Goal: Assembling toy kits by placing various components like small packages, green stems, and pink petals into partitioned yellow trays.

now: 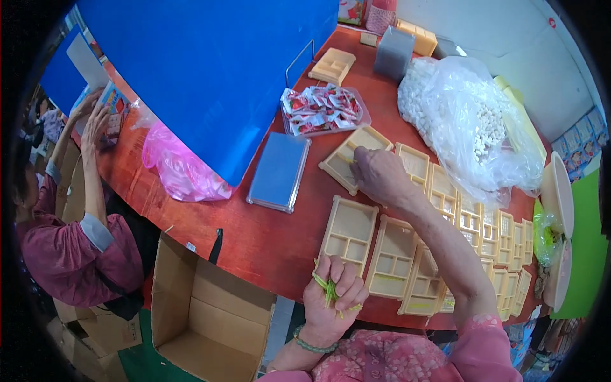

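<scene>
My left hand (332, 293), a beaded bracelet at its wrist, is closed around a bunch of thin yellow-green strips (330, 290) near the table's front edge. My right hand (382, 177) reaches over a cream compartment tray (370, 138) in the far row, fingers bent together and pointing down into it. What its fingertips hold is hidden. Just beyond my left hand lies another cream tray (349, 219) with one large and several small compartments. To its right, a tray (389, 254) has a yellow-green strip lying in one of its compartments.
More cream trays extend rightward in two rows. Behind them lies a clear plastic bag (471, 95) of white pieces. A tub of wrapped packets (324, 105), a blue-topped clear case (279, 170) and a blue panel (210, 70) stand left. A cardboard box (213, 299) sits below; a co-worker (83, 242) works far left.
</scene>
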Available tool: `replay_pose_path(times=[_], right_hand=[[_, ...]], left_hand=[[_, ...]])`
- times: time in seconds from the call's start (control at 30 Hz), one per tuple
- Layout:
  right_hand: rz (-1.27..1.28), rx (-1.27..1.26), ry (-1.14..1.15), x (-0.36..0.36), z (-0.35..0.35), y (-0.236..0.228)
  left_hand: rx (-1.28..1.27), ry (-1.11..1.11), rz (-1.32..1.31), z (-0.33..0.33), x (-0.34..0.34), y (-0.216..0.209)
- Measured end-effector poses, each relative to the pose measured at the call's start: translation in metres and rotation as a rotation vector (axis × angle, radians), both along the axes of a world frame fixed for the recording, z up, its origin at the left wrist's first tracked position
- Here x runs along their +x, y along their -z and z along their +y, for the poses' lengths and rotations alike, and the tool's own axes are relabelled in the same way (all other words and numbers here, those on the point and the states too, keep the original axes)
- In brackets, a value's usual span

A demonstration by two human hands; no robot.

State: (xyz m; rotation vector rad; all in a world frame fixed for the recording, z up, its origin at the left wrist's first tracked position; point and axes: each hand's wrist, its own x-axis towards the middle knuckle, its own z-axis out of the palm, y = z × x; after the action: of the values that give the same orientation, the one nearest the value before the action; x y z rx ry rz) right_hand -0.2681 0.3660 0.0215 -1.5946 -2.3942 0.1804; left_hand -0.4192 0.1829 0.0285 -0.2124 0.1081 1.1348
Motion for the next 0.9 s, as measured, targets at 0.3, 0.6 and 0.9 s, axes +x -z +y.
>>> replay_pose_path(times=[0.3,0.6,0.9], right_hand=[[0.507,-0.24,0.01,0.041,0.009,-0.049],[1.008,-0.609,-0.066,0.063,0.001,-0.058],[1.119,-0.64,-0.149,0.064,-0.011,-0.059]], left_hand=[[-0.058,-0.017,0.014,0.0,0.001,-0.002],[-0.001,0.003,-0.001,0.004,0.003,0.002],[-0.049,0.027,0.024,0.004,0.009,0.003]])
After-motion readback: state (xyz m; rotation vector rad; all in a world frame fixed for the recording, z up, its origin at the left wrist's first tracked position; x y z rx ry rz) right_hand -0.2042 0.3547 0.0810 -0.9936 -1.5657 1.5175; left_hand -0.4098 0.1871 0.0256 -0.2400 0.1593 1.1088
